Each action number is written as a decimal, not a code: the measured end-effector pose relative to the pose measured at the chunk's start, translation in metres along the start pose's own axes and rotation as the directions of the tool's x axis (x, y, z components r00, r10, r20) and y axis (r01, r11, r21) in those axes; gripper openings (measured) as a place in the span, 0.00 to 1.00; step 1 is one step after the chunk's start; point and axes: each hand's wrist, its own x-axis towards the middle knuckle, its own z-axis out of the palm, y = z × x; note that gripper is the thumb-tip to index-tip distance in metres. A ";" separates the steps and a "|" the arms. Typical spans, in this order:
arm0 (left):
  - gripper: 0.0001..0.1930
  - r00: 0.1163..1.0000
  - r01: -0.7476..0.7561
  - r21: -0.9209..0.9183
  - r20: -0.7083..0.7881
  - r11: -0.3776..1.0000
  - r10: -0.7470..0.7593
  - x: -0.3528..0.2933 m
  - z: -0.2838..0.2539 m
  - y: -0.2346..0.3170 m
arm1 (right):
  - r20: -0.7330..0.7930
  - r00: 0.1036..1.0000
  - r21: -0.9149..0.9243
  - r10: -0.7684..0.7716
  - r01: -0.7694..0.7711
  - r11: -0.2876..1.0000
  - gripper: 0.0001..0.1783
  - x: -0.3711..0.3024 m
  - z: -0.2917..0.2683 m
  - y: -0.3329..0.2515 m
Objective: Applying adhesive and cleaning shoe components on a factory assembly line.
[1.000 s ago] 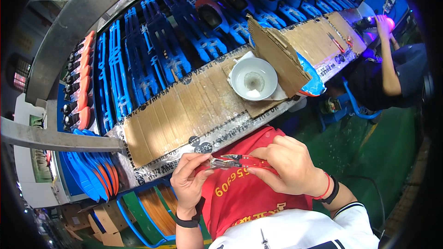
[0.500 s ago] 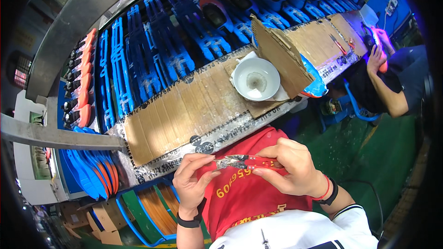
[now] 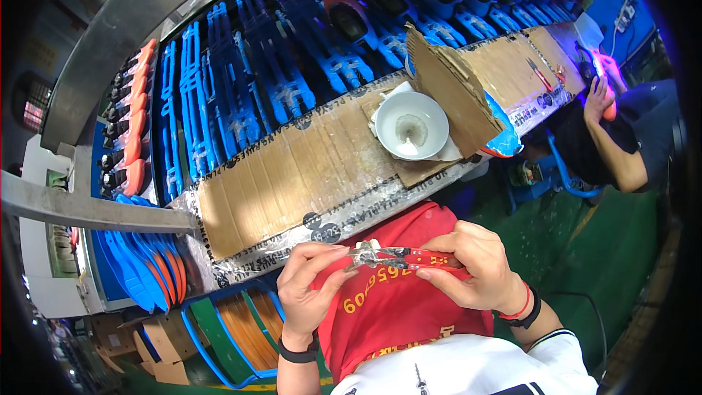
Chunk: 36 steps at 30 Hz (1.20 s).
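My right hand (image 3: 472, 267) is closed around a slim red-handled tool (image 3: 420, 258) with rivets along its grip and a dark, forked front part. The kind of tool is not plain. At its tip is a small silvery piece (image 3: 365, 254) with a whitish bit on top. The fingers of my left hand (image 3: 311, 285) pinch the far left end of this piece. Both hands are raised in front of my red apron (image 3: 395, 322), on the near side of the cardboard-topped table (image 3: 285, 190).
A white bowl (image 3: 409, 126) holding a little liquid stands on the table beside an upright cardboard flap (image 3: 457, 91). Behind lie rows of blue plastic parts (image 3: 194, 102). Blue-orange parts (image 3: 142, 256) lean at the left. A co-worker (image 3: 621, 132) sits at the right.
The tool and both hands have moved slightly right. The silvery piece and the tool's forked front now show from a different side, with the whitish bit in view.
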 end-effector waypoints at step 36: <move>0.20 0.951 -0.287 0.225 0.180 0.931 0.250 0.015 0.002 0.017 | 0.500 0.624 0.290 0.601 -0.774 0.563 0.13 0.003 -0.006 0.016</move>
